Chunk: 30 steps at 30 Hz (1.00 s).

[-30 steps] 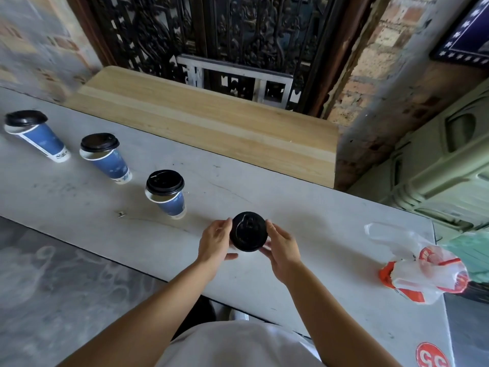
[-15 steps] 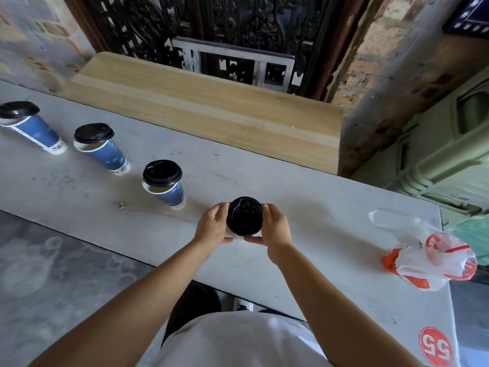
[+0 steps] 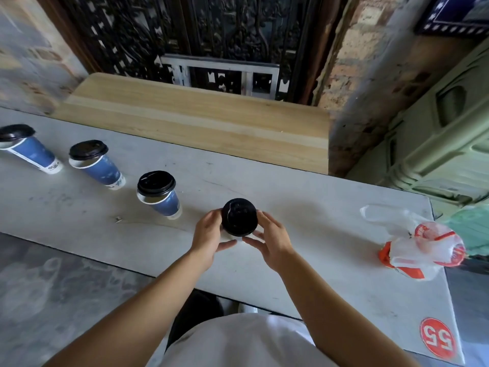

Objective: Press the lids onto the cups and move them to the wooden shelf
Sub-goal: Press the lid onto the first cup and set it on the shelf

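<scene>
Hands (image 3: 239,238) of yours are cupping the upright cup's sides on the bench (image 3: 317,221), its black lid (image 3: 239,217) facing up at you.

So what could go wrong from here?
The cup under the black lid is almost hidden by the left hand and right hand, so an uneven press might tip it. The nearest lidded cup stands close by the left hand; an elbow swing could knock it.
</scene>
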{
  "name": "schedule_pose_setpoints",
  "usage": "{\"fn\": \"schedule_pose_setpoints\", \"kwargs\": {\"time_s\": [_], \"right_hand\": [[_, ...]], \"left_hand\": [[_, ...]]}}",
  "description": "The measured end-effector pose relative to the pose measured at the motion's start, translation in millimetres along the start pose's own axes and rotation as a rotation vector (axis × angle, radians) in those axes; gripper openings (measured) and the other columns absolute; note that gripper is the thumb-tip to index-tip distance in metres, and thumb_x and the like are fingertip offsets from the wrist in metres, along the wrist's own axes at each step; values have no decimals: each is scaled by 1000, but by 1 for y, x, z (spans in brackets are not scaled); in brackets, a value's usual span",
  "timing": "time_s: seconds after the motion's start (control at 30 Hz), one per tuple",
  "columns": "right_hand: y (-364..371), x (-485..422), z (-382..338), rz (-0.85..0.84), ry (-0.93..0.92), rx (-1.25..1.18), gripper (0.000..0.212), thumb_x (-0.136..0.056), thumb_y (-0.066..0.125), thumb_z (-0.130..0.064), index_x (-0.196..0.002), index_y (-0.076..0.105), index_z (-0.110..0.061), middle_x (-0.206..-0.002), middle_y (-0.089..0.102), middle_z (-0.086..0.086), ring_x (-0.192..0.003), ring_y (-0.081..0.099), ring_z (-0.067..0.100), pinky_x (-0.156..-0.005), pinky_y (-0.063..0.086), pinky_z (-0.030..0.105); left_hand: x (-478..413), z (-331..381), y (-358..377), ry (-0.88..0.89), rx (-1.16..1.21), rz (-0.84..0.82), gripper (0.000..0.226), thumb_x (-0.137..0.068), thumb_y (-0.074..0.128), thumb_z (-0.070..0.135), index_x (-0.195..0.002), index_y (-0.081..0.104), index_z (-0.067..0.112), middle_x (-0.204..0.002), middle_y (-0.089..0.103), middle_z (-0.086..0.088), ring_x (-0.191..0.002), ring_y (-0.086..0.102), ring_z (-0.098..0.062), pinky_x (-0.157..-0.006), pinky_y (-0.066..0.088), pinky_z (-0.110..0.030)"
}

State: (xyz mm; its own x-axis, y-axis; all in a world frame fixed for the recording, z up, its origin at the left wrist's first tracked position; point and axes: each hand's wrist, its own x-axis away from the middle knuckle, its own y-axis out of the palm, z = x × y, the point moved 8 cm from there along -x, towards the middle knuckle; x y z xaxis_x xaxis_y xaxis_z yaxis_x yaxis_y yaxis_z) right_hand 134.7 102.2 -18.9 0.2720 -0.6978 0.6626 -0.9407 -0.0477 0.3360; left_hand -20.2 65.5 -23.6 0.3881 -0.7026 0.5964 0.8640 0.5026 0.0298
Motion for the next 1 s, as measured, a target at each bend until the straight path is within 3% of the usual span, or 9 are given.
{"fn": "schedule_pose_setpoints", "kwargs": {"time_s": [0.1, 0.17, 0.33, 0.43, 0.57, 0.7, 0.8, 0.9, 1.0], "right_hand": [[-5, 1, 2, 29, -25, -51, 18, -104, 55, -23, -102, 73, -25, -114, 68, -2, -126, 52, 31, -95, 55, 36], [-7, 0, 0, 39, -51, -30, 20, -104, 54, -24, -97, 72, -29, -110, 67, -5, -126, 52, 30, -97, 54, 36], [-10, -2, -3, 53, -51, 36, 21, -104, 52, -37, -110, 70, -29, -115, 68, -7, -127, 55, 24, -93, 58, 49], [-12, -3, -6, 68, -56, 88, 21, -103, 52, -40, -107, 71, -31, -113, 68, -8, -126, 55, 25, -91, 59, 49], [-15, -4, -8, 53, -57, 133, 28, -104, 51, -39, -116, 73, -27, -130, 66, 1, -130, 54, 26, -88, 61, 47], [-13, -3, -7, 13, -58, 150, 29, -107, 44, -36, -114, 72, -29, -126, 68, 3, -125, 58, 27, -85, 61, 54], [-12, -3, -7, 27, -89, 157, 28, -108, 42, -34, -111, 69, -29, -124, 68, 5, -121, 61, 27, -83, 62, 54], [-13, -6, -5, 76, -119, 183, 28, -108, 41, -31, -113, 68, -25, -121, 67, 7, -117, 62, 26, -79, 63, 50], [-12, -8, -4, 97, -141, 194, 29, -108, 40, -27, -115, 67, -21, -115, 68, 4, -113, 64, 24, -77, 64, 49]], "left_hand": [[3, -10, -2, -45, 47, 24, 20, -104, 50, 29, -107, 67, 20, -115, 71, -3, -98, 74, -20, -63, 63, -40], [5, -13, -3, -68, 31, 33, 18, -104, 51, 34, -106, 66, 23, -108, 73, 1, -94, 74, -18, -60, 63, -39], [4, -13, -4, -116, -106, 18, 36, -100, 50, 53, -99, 69, 23, -71, 78, 4, -76, 77, -16, -54, 61, -36], [2, -12, -2, -153, -178, -8, 47, -94, 53, 63, -97, 70, 19, -73, 79, -2, -78, 77, -23, -54, 61, -36], [-4, -7, -4, -172, -181, 20, 54, -90, 57, 67, -95, 72, 16, -85, 79, -5, -82, 76, -26, -55, 61, -37], [-10, -4, 1, -136, -183, 14, 43, -94, 57, 61, -105, 67, 21, -103, 75, -2, -86, 77, -22, -58, 63, -38], [-10, -1, 4, -57, -194, 29, 32, -98, 54, 57, -97, 68, 28, -103, 71, 6, -86, 74, -13, -57, 63, -37], [-10, 3, 8, 37, -199, 18, 28, -102, 51, 51, -94, 70, 32, -105, 68, 7, -100, 67, -13, -56, 62, -34], [-10, 3, 10, 66, -177, -13, 29, -105, 49, 44, -92, 71, 32, -99, 71, 10, -96, 68, -8, -56, 61, -31]]}}
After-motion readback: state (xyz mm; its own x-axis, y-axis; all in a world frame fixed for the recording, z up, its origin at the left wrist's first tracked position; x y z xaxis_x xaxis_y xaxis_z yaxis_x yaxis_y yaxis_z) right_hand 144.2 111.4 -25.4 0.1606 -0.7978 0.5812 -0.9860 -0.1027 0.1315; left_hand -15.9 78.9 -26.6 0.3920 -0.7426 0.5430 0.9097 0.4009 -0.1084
